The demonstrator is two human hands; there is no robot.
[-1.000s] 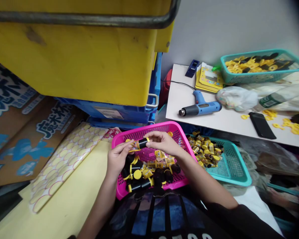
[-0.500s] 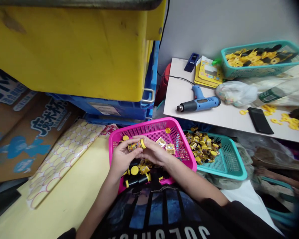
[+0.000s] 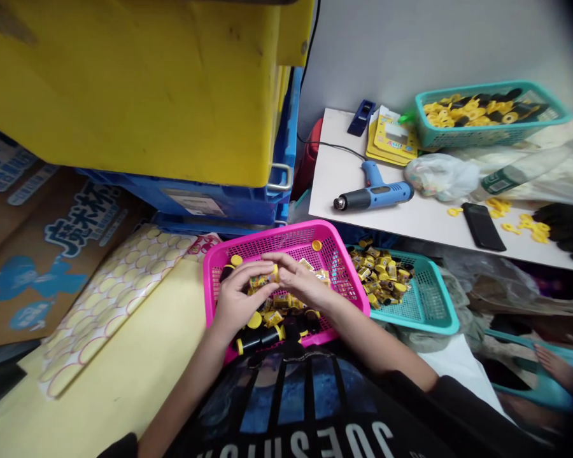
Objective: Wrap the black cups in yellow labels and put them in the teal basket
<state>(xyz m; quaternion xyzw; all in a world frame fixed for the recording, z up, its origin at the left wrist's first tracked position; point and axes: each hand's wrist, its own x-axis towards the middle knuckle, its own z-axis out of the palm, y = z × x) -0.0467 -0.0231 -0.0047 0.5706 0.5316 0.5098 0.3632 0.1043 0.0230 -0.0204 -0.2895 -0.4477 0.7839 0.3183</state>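
Many yellow circles: on a sheet lying at nine o'clock from the middle of the pink basket.
Left hand: above that basket at ten o'clock, thumb and curled fingers pinching the printed tube.
Black tubes: inside the basket at seven o'clock, yellow ends showing.
Printed tube: between both hands, above the basket's contents, yellow end toward three o'clock, partly hidden by fingers.
Tube's colour: a second ago a bare black length showed beside the yellow print; now only yellow shows. I take it the print covers more of the piece, but the fingers leave this unsure.
Right hand: closed about the tube's yellow end; its fingertip contact is hidden.
Heat gun: on the white table, two o'clock.
Teal basket: three o'clock, yellow-and-black pieces heaped toward its left.
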